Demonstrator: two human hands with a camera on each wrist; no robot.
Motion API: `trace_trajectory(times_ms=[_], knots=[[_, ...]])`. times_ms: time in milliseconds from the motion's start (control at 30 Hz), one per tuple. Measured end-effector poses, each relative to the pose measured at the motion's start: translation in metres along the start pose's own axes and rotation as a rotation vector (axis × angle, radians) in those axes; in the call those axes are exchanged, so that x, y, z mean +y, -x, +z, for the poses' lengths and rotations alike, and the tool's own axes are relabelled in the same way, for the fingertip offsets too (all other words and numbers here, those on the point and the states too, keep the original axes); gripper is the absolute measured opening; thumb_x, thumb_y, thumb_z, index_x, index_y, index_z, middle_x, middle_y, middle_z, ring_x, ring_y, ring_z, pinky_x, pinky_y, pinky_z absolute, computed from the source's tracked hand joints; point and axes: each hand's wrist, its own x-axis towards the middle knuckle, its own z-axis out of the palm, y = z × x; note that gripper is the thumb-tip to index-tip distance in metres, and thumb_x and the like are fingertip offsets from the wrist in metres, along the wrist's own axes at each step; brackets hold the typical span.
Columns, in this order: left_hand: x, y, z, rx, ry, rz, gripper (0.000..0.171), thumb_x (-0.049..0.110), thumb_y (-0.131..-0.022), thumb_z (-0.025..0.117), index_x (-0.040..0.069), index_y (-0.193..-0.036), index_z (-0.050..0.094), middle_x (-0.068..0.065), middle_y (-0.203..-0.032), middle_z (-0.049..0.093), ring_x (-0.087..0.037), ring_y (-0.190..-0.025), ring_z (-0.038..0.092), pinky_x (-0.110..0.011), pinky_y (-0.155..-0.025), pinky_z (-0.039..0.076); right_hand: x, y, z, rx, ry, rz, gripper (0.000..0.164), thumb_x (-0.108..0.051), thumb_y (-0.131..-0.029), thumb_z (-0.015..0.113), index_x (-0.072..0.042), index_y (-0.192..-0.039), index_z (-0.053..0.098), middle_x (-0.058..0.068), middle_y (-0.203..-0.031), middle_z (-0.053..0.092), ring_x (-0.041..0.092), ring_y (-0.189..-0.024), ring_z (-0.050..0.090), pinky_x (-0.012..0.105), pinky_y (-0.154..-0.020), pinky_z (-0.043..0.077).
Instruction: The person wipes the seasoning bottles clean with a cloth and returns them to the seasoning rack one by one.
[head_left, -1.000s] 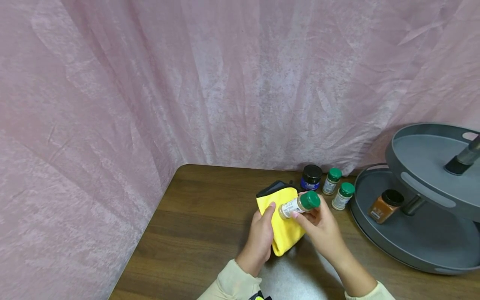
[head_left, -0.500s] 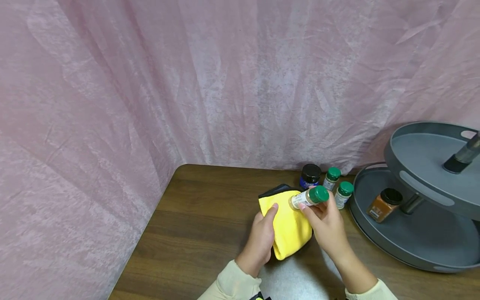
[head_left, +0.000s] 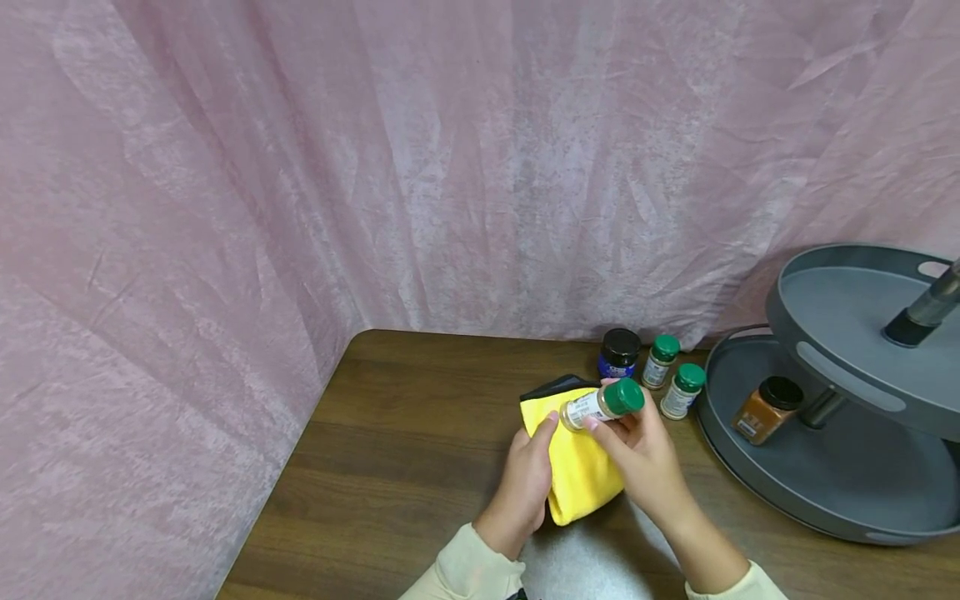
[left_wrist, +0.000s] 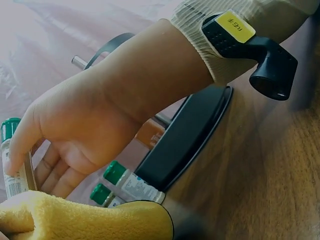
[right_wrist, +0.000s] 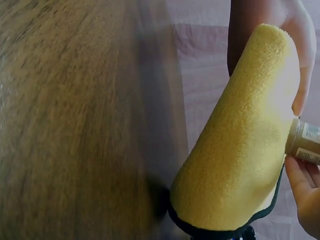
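Observation:
In the head view my right hand (head_left: pixel 648 462) grips a small spice jar (head_left: pixel 588 410) with a green cap, tilted with its base toward the left. My left hand (head_left: pixel 521 479) holds a yellow cloth (head_left: pixel 581 479) with a black edge, thumb on top and the other fingers hidden behind it. The jar's base lies against the cloth, close to the left thumb. From the right wrist, the cloth (right_wrist: pixel 240 140) hangs in a thick fold with the jar's base (right_wrist: pixel 300 137) at its side. The left wrist view shows the right thumb along the jar's label (left_wrist: pixel 15 182).
Behind the hands stand a black-lidded jar (head_left: pixel 619 353) with a blue label and two more green-capped spice jars (head_left: pixel 661 362) (head_left: pixel 682 392). At right, a grey two-tier turntable (head_left: pixel 817 492) bears a black-capped orange-brown jar (head_left: pixel 767 410) on its lower tier. A pink curtain (head_left: pixel 450 167) backs the wooden table (head_left: pixel 375 442).
The right hand has moved the spice jar off to the right and up, then back left onto the cloth by the left thumb. The cloth has shifted slightly right and down.

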Motion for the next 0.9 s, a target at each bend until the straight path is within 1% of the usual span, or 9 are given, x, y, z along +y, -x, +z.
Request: trace_trajectory(times_ms=[100, 167, 267, 433, 533, 700, 767, 900], knots=[[0.0012, 0.0001, -0.0013, 0.007, 0.006, 0.001, 0.045, 0.046, -0.102, 0.052, 0.007, -0.125, 0.056, -0.006, -0.108, 0.073, -0.015, -0.09, 0.071, -0.028, -0.077, 0.057, -0.0003, 0.0002, -0.0005, -0.029, 0.035, -0.018, 0.054, 0.005, -0.093, 0.066, 0.0, -0.142, 0.042, 0.021, -0.133, 0.052, 0.005, -0.111, 0.062, 0.015, -0.094, 0.051], [0.0015, 0.0002, -0.0018, 0.004, 0.011, 0.004, 0.045, 0.046, -0.102, 0.052, 0.007, -0.125, 0.056, -0.006, -0.108, 0.073, -0.015, -0.09, 0.071, -0.028, -0.077, 0.057, -0.0005, 0.0003, -0.0007, -0.039, 0.056, -0.03, 0.054, 0.005, -0.093, 0.066, -0.001, -0.142, 0.043, 0.023, -0.135, 0.05, 0.005, -0.112, 0.061, 0.014, -0.095, 0.05], [0.0007, -0.0001, -0.0018, 0.006, 0.017, 0.01, 0.046, 0.045, -0.102, 0.052, 0.006, -0.125, 0.055, -0.006, -0.108, 0.073, -0.015, -0.09, 0.071, -0.028, -0.077, 0.057, -0.0005, 0.0007, -0.0008, -0.04, 0.062, -0.04, 0.054, 0.006, -0.092, 0.065, -0.001, -0.141, 0.044, 0.022, -0.136, 0.05, 0.005, -0.112, 0.06, 0.014, -0.096, 0.049], [0.0007, -0.0005, -0.0027, 0.036, 0.012, 0.023, 0.047, 0.045, -0.102, 0.052, 0.006, -0.129, 0.053, -0.007, -0.112, 0.072, -0.016, -0.094, 0.071, -0.029, -0.08, 0.058, 0.0003, 0.0008, -0.0024, -0.039, 0.079, -0.05, 0.054, 0.007, -0.092, 0.065, -0.002, -0.141, 0.045, 0.022, -0.136, 0.051, 0.005, -0.112, 0.06, 0.014, -0.096, 0.048], [0.0028, -0.0014, -0.0039, 0.041, 0.017, 0.039, 0.048, 0.045, -0.103, 0.051, 0.007, -0.131, 0.052, -0.008, -0.115, 0.072, -0.017, -0.097, 0.071, -0.03, -0.083, 0.058, 0.0001, 0.0, -0.003, -0.036, 0.095, -0.045, 0.055, 0.006, -0.092, 0.066, -0.004, -0.142, 0.046, 0.023, -0.14, 0.049, 0.005, -0.117, 0.059, 0.013, -0.1, 0.046], [0.0061, -0.0033, -0.0063, 0.027, 0.034, 0.06, 0.048, 0.045, -0.103, 0.052, 0.007, -0.132, 0.052, -0.009, -0.118, 0.071, -0.018, -0.101, 0.071, -0.031, -0.085, 0.058, -0.0007, -0.0017, -0.0032, -0.018, 0.121, -0.012, 0.058, 0.002, -0.093, 0.067, -0.007, -0.145, 0.045, 0.014, -0.141, 0.049, 0.003, -0.119, 0.058, 0.011, -0.1, 0.046], [0.0067, -0.0036, -0.0071, 0.023, 0.033, 0.063, 0.048, 0.045, -0.103, 0.052, 0.008, -0.133, 0.052, -0.009, -0.119, 0.071, -0.018, -0.102, 0.071, -0.032, -0.085, 0.058, -0.0006, -0.0022, -0.0034, -0.013, 0.131, -0.003, 0.059, 0.001, -0.093, 0.068, -0.006, -0.146, 0.044, 0.012, -0.141, 0.049, 0.001, -0.118, 0.058, 0.011, -0.099, 0.046], [0.0073, -0.0045, -0.0074, 0.027, 0.025, 0.061, 0.047, 0.045, -0.102, 0.052, 0.008, -0.132, 0.052, -0.008, -0.118, 0.07, -0.017, -0.101, 0.071, -0.031, -0.085, 0.058, -0.0001, -0.0031, -0.0047, 0.003, 0.137, -0.001, 0.06, 0.001, -0.092, 0.069, -0.002, -0.145, 0.042, 0.016, -0.137, 0.052, 0.0, -0.116, 0.059, 0.01, -0.098, 0.046]])
